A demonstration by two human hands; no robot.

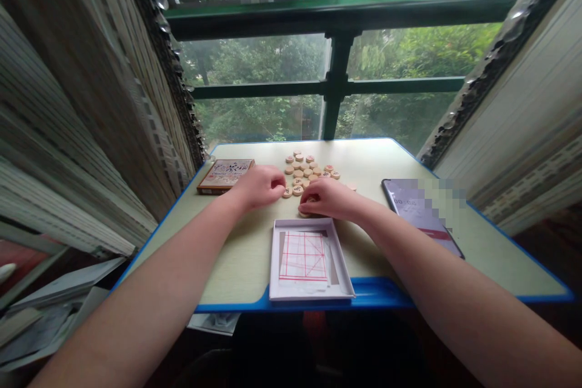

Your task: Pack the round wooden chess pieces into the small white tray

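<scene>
Round wooden pieces (307, 173), several with red or dark characters, lie in a loose cluster on the table. My left hand (265, 186) is at the cluster's left edge with its fingers curled, close to a marked piece (287, 192); whatever it may hold is hidden. At the cluster's near side, my right hand (325, 197) has its fingers bent down over a wooden piece (304, 211), pinching it at the table surface. Just below my right hand sits an open white box (274, 260) with a folded sheet printed with red grid lines (304, 254) inside.
A brown decorated box lid (222, 176) lies at the table's left, behind my left forearm. To the right, a phone (421, 218) rests flat beside my right forearm. The pale table (491, 254) has a blue edge; curtains flank it and a green-framed window stands behind.
</scene>
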